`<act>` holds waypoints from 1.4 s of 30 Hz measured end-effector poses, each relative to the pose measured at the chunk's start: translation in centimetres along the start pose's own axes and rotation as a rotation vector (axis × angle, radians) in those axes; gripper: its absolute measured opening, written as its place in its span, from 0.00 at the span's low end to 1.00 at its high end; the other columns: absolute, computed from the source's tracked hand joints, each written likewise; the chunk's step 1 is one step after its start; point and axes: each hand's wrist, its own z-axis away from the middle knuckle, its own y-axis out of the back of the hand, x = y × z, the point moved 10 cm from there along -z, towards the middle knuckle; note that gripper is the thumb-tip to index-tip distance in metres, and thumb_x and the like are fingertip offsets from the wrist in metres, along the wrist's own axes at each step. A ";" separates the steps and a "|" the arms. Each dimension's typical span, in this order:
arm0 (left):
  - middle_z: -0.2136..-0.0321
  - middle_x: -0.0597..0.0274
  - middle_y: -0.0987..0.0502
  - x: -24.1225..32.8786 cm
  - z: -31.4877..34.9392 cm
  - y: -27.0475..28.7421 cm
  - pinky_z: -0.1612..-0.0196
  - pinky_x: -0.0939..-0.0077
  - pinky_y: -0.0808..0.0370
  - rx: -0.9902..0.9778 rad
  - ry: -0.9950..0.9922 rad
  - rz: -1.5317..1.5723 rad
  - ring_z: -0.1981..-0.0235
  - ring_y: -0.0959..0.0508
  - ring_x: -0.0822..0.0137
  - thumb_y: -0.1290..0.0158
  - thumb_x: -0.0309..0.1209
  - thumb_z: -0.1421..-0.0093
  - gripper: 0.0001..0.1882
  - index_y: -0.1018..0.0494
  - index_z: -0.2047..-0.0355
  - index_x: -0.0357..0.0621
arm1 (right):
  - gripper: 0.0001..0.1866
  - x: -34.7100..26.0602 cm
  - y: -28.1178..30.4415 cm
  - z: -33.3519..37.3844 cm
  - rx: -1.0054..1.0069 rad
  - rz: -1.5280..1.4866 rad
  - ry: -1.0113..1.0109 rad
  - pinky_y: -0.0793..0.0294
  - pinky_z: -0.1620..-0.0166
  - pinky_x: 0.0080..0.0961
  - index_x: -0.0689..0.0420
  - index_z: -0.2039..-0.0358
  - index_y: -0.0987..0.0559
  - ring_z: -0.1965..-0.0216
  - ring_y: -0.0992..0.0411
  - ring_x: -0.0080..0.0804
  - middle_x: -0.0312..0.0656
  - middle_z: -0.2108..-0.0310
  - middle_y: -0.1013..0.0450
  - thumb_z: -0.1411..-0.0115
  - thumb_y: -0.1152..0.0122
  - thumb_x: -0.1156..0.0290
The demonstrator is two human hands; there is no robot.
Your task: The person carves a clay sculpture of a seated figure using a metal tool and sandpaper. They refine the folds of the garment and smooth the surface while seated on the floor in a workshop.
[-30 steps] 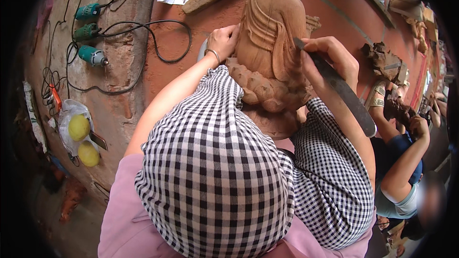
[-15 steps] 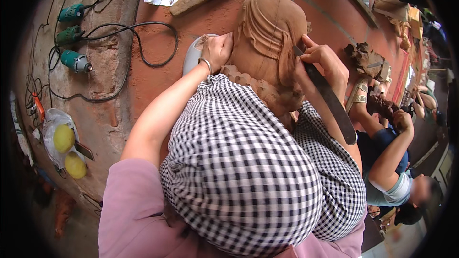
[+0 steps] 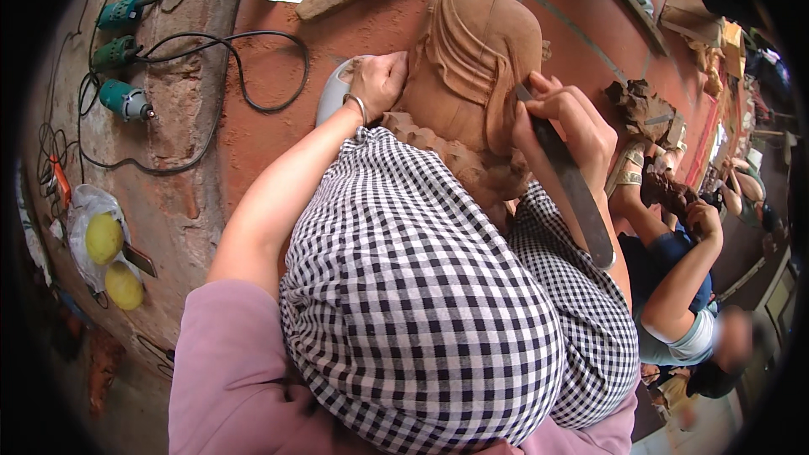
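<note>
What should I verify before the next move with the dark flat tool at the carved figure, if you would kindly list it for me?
1. Tool held: the right hand grips the dark flat tool. Ok.
2. Tool's tip touching the carved figure: it is at the robe, but contact is too fine to see. Cannot tell.
3. Other hand away from the tip: the left hand is at the figure's opposite side. Ok.
4. Base firmly supported: the checked cloth hides part of it. Cannot tell.
5. Black cable apart from both hands: it loops on the floor to the left. Ok.
</note>
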 end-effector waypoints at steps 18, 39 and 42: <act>0.77 0.46 0.22 -1.4 -1.1 0.5 0.69 0.63 0.25 0.155 0.133 0.009 0.74 0.19 0.49 0.48 0.39 0.35 0.16 0.21 0.69 0.38 | 0.08 -0.2 0.3 1.7 -0.062 -0.009 0.032 0.20 0.47 0.37 0.62 0.75 0.22 0.56 0.18 0.41 0.45 0.71 0.22 0.53 0.32 0.85; 0.69 0.42 0.21 -3.4 -2.0 -0.5 0.66 0.65 0.23 0.085 0.090 -0.137 0.68 0.17 0.50 0.45 0.32 0.38 0.10 0.21 0.63 0.37 | 0.07 1.9 1.4 3.2 0.069 -0.191 0.018 0.19 0.51 0.35 0.58 0.74 0.23 0.58 0.19 0.39 0.40 0.70 0.21 0.53 0.32 0.78; 0.70 0.42 0.20 -2.9 -2.0 -0.6 0.65 0.67 0.23 0.056 0.087 -0.077 0.69 0.16 0.55 0.45 0.32 0.38 0.11 0.21 0.62 0.37 | 0.07 2.1 1.3 3.0 0.104 -0.175 0.045 0.19 0.53 0.33 0.58 0.74 0.23 0.58 0.19 0.39 0.41 0.70 0.22 0.54 0.31 0.78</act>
